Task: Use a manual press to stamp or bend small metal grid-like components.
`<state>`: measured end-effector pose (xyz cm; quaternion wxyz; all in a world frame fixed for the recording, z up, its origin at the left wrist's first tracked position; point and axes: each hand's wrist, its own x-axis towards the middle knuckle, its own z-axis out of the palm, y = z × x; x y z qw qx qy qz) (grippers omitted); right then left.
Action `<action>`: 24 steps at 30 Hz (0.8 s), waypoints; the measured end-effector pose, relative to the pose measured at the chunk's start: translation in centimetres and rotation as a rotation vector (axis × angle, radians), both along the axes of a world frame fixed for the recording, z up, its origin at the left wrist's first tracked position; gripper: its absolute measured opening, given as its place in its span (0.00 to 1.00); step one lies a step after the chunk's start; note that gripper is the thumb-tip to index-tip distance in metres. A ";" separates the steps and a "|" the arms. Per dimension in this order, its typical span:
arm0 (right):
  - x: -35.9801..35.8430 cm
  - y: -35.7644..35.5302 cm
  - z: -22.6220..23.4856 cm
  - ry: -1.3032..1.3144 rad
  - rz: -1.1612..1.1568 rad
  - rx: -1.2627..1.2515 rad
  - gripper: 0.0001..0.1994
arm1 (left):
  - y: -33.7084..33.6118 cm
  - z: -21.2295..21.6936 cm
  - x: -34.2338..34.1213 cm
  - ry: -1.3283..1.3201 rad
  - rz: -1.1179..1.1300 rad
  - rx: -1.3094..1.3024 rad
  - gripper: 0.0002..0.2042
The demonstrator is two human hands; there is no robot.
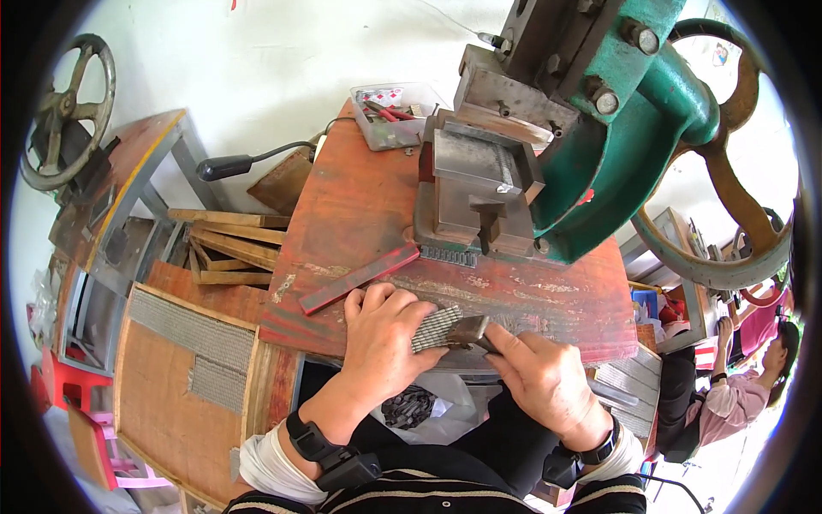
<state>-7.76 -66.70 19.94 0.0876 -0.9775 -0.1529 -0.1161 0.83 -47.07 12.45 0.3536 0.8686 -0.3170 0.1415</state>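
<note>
My left hand [387, 338] is closed around a small slab of tightly packed grey metal pieces [435, 328] at the table's near edge. Its thumb lies along the near side of the slab, and its fingers curl at the far left. My right hand [548, 381] grips a hammer-like metal tool [468, 331], whose dark flat head touches the slab's right end. Past the slab, a red bar [360, 278] lies slantwise on the table. A short row of small metal pieces [449, 256] sits beside the press's die block [479, 193].
A green press [659, 128] with a large handwheel [728, 171] stands on the worn red table [334, 197]. A plastic box of tools [390, 128] is behind. Wooden trays [158, 377] of metal pieces flank me, and a bag of dark scraps [449, 411] hangs below. Another person [736, 394] sits at right.
</note>
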 end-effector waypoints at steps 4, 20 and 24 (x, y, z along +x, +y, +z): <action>-0.3 -2.0 -0.7 -0.076 -0.041 0.255 0.21 | 0.0 0.2 -0.2 0.026 0.014 0.000 0.25; -1.6 -4.5 -2.2 -0.013 -0.124 0.354 0.19 | -1.2 0.3 -0.7 -0.061 0.102 0.048 0.24; -1.1 -2.9 -1.3 0.003 -0.030 0.304 0.21 | -1.5 0.1 -0.5 -0.071 0.101 0.011 0.23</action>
